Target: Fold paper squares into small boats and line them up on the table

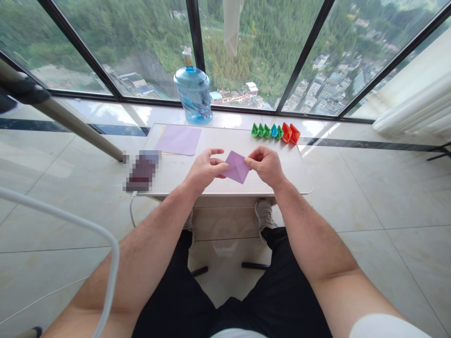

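A small folded square of purple paper is held up over the front of the low white table, turned so that it looks like a diamond with creases. My left hand pinches its left corner between thumb and a finger, the other fingers partly stretched out. On the opposite corner, the thumb and forefinger of my right hand are closed, with the remaining fingers curled in. Behind my right hand, a row of folded paper boats in green, blue and red stands along the table's back right edge.
Flat purple sheets lie at the table's back left, a yellowish edge showing beneath. A blurred-out device with a white cable is at the front left corner. Behind the table, a blue water jug stands by the window. A white tube curves across the left.
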`<state>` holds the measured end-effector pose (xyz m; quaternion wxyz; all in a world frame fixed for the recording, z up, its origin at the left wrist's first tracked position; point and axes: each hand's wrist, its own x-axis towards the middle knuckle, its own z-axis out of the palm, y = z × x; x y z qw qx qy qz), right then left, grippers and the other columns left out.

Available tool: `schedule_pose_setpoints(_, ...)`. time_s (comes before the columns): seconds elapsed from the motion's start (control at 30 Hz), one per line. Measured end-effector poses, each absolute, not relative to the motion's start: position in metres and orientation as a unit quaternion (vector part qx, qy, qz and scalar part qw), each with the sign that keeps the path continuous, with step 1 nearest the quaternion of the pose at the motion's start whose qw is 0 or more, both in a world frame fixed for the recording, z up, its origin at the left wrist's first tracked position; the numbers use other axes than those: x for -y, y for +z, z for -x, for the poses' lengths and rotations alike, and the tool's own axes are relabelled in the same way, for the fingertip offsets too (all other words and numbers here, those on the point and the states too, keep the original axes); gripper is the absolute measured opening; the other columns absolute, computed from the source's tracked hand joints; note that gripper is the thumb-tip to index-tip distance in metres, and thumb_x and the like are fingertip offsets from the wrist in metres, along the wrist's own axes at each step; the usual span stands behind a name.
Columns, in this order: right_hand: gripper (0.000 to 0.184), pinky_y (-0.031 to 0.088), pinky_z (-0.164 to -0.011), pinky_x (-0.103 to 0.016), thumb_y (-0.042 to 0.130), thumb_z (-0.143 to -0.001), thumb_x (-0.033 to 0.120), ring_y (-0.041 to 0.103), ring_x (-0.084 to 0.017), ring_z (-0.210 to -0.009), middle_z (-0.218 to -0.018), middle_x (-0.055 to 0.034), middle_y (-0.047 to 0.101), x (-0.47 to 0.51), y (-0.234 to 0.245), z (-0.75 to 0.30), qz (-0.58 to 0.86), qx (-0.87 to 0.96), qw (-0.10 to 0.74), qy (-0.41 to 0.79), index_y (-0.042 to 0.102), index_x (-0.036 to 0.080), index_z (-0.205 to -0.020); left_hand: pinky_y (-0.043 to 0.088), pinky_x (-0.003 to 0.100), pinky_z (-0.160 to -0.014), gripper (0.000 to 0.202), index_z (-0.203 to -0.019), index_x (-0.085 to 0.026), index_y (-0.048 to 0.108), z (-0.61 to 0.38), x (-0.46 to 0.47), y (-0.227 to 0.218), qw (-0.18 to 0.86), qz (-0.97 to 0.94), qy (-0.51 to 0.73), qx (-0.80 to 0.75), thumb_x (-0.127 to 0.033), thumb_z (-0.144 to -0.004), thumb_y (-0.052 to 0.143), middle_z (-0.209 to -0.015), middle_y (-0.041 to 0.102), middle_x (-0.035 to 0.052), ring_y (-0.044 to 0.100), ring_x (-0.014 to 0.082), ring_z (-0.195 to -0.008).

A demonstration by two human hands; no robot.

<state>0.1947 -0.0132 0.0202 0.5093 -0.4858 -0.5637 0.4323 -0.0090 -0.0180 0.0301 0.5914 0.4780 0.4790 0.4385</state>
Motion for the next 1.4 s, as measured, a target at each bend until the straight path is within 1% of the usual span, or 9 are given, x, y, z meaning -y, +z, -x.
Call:
schedule_pose_setpoints(0.07, 0.025, 0.046, -0.053, -0.026, 0.081, -0.068, 0.035, 0.056, -0.012, -0.056, -0.06, 0.0022, 0.063, 0.014, 0.02, -0.194, 0.481, 0.591, 0.473, 0.441, 0.06, 0.02, -0.068, 0.052, 0.027, -0.06, 0.055, -0.109, -0.015, 0.067, 0.01, 0.018, 0.029, 0.603, -0.49, 0.406, -0.48, -0.029, -0.059, 0.084, -0.076, 0.074, 0.0028, 0.068, 0.0176, -0.067)
schedule_pose_setpoints(0.2, 0.025, 0.043, -0.054, -0.025, 0.08, -0.068, 0.035, 0.054, -0.012, -0.058, -0.061, 0.0027, 0.063, 0.015, 0.019, -0.191, 0.476, 0.61, 0.444, 0.452, 0.06, 0.02, -0.07, 0.045, 0.025, -0.057, 0.031, -0.083, -0.015, 0.075, 0.009, 0.017, 0.026, 0.586, -0.53, 0.38, -0.48, -0.033, -0.059, 0.084, -0.075, 0.073, 0.0038, 0.062, 0.0149, -0.063)
schedule_pose_setpoints(0.27, 0.027, 0.043, -0.054, -0.025, 0.08, -0.067, 0.035, 0.054, -0.011, -0.057, -0.063, 0.0035, 0.063, 0.015, 0.018, -0.189, 0.473, 0.595, 0.452, 0.467, 0.062, 0.02, -0.079, 0.041, 0.024, -0.055, 0.025, -0.075, -0.016, 0.075, 0.009, 0.016, 0.025, 0.579, -0.537, 0.374, -0.487, -0.033, -0.058, 0.084, -0.07, 0.071, 0.0021, 0.057, 0.0128, -0.059)
schedule_pose_setpoints(0.4, 0.053, 0.048, -0.057, -0.025, 0.085, -0.063, 0.038, 0.062, -0.014, -0.065, -0.073, 0.003, 0.067, 0.016, 0.013, -0.182, 0.468, 0.565, 0.438, 0.52, 0.061, 0.021, -0.108, 0.037, 0.023, -0.052, 0.021, -0.068, -0.017, 0.073, 0.008, 0.016, 0.022, 0.569, -0.516, 0.403, -0.497, -0.031, -0.056, 0.084, -0.062, 0.064, -0.0001, 0.051, 0.0105, -0.055)
schedule_pose_setpoints(0.47, 0.061, 0.05, -0.058, -0.026, 0.087, -0.062, 0.04, 0.064, -0.016, -0.069, -0.078, 0.0017, 0.068, 0.017, 0.01, -0.179, 0.473, 0.567, 0.419, 0.529, 0.061, 0.021, -0.114, 0.038, 0.024, -0.052, 0.023, -0.067, -0.017, 0.071, 0.006, 0.016, 0.019, 0.575, -0.498, 0.42, -0.496, -0.031, -0.054, 0.085, -0.06, 0.063, -0.0001, 0.052, 0.0108, -0.055)
schedule_pose_setpoints(0.77, 0.041, 0.053, -0.069, -0.028, 0.083, -0.065, 0.033, 0.063, -0.016, -0.076, -0.086, -0.0006, 0.07, 0.018, 0.009, -0.174, 0.475, 0.596, 0.412, 0.499, 0.066, 0.018, -0.1, 0.045, 0.025, -0.054, 0.028, -0.066, -0.016, 0.068, 0.002, 0.018, 0.016, 0.61, -0.429, 0.439, -0.501, -0.029, -0.05, 0.087, -0.062, 0.064, 0.0016, 0.058, 0.0124, -0.057)
schedule_pose_setpoints(1.0, 0.037, 0.052, -0.069, -0.028, 0.08, -0.062, 0.029, 0.063, -0.016, -0.076, -0.084, 0.0002, 0.071, 0.017, 0.009, -0.173, 0.479, 0.595, 0.407, 0.501, 0.067, 0.019, -0.096, 0.048, 0.025, -0.053, 0.025, -0.067, -0.016, 0.068, -0.001, 0.021, 0.017, 0.605, -0.443, 0.418, -0.512, -0.028, -0.054, 0.085, -0.064, 0.066, 0.003, 0.06, 0.0136, -0.058)
schedule_pose_setpoints(1.17, 0.029, 0.048, -0.062, -0.026, 0.078, -0.06, 0.026, 0.06, -0.014, -0.069, -0.076, 0.0023, 0.068, 0.017, 0.011, -0.172, 0.497, 0.597, 0.404, 0.483, 0.066, 0.018, -0.086, 0.05, 0.025, -0.053, 0.03, -0.066, -0.016, 0.066, -0.001, 0.021, 0.014, 0.603, -0.436, 0.428, -0.513, -0.034, -0.054, 0.088, -0.065, 0.067, 0.0034, 0.062, 0.0143, -0.06)
schedule_pose_setpoints(1.4, 0.026, 0.046, -0.061, -0.027, 0.079, -0.07, 0.041, 0.06, -0.015, -0.066, -0.073, -0.001, 0.071, 0.016, 0.014, -0.178, 0.505, 0.551, 0.448, 0.491, 0.074, 0.017, -0.078, 0.054, 0.028, -0.056, 0.036, -0.066, -0.015, 0.069, 0.001, 0.019, 0.012, 0.605, -0.437, 0.431, -0.507, -0.039, -0.05, 0.091, -0.068, 0.068, 0.0039, 0.063, 0.0148, -0.061)
